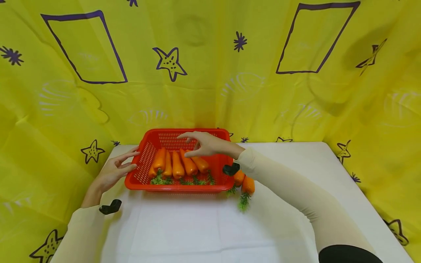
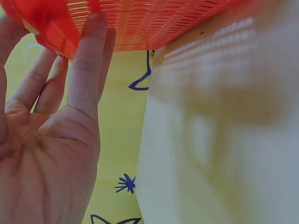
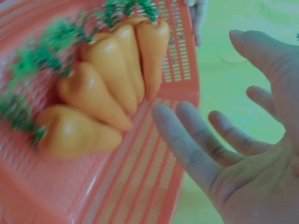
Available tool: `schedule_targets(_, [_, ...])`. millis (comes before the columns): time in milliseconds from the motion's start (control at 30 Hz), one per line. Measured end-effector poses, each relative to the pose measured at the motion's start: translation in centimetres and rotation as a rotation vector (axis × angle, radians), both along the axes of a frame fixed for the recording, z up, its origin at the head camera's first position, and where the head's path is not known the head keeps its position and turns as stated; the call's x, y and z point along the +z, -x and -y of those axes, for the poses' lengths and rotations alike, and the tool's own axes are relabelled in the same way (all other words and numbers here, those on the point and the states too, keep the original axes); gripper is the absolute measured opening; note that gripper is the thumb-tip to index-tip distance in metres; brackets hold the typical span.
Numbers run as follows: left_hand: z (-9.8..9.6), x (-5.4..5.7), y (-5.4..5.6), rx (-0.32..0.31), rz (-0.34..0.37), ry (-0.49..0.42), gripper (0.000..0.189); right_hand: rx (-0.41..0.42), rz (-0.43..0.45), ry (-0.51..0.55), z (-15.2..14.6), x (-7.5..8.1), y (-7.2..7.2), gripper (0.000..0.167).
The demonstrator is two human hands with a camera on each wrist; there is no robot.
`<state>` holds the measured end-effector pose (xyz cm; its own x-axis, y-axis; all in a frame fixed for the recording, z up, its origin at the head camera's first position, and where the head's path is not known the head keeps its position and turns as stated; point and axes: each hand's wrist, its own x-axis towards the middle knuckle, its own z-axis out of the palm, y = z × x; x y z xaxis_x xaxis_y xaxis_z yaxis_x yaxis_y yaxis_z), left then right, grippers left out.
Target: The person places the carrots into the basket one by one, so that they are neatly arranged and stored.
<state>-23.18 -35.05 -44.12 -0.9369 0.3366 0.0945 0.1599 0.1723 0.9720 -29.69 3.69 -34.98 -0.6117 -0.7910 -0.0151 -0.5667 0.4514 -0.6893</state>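
A red plastic basket (image 1: 184,187) holds several orange carrots (image 1: 178,165) with green leafy tops, lying side by side. My left hand (image 1: 113,172) is at the basket's left end, its extended fingers touching the rim and side wall. In the left wrist view, the fingers (image 2: 85,65) lie against the slotted red wall. Over the basket hovers my right hand (image 1: 205,143), fingers spread and nothing held. In the right wrist view, the palm of that hand (image 3: 261,168) is beside the carrots (image 3: 114,65), thumb and fingers apart.
Two more carrots (image 1: 248,185) lie on the white table (image 1: 184,226) just right of the basket, partly behind the right sleeve (image 1: 289,190). A yellow patterned curtain (image 1: 204,102) surrounds the table at the back and sides.
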Motion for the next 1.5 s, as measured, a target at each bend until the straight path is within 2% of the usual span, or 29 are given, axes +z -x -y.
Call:
schedule_targets(67, [0.0,0.0,0.0,0.002,-0.003,0.000,0.052,-0.002,-0.085,-0.005,-1.3,0.1,-0.4,0.068])
schedule_targets(133, [0.0,-0.1,-0.1,0.004,-0.004,0.002,0.051,-0.006,-0.125,0.015,-2.5,0.2,-0.8,0.067])
schedule_targets(400, [-0.1,0.0,-0.1,0.004,-0.006,0.010,0.051,-0.065,-0.147,0.094,-7.7,0.5,-2.3,0.065])
schedule_targets(567, [-0.1,0.1,-0.1,0.003,-0.008,0.017,0.051,-0.123,-0.125,0.117,-10.9,0.8,-3.5,0.067])
schedule_targets(933, [0.0,-0.1,0.0,-0.009,-0.030,-0.001,0.050,-0.263,-0.087,0.118,-17.0,-0.4,-5.6,0.069])
schedule_targets(1200, [-0.1,0.1,-0.1,-0.009,-0.020,-0.003,0.049,-0.317,-0.043,0.134,-19.1,-1.5,-6.5,0.066])
schedule_targets(1500, [0.0,-0.1,0.1,-0.023,-0.018,-0.033,0.050,-0.341,0.023,0.175,-19.6,-3.2,-6.9,0.064])
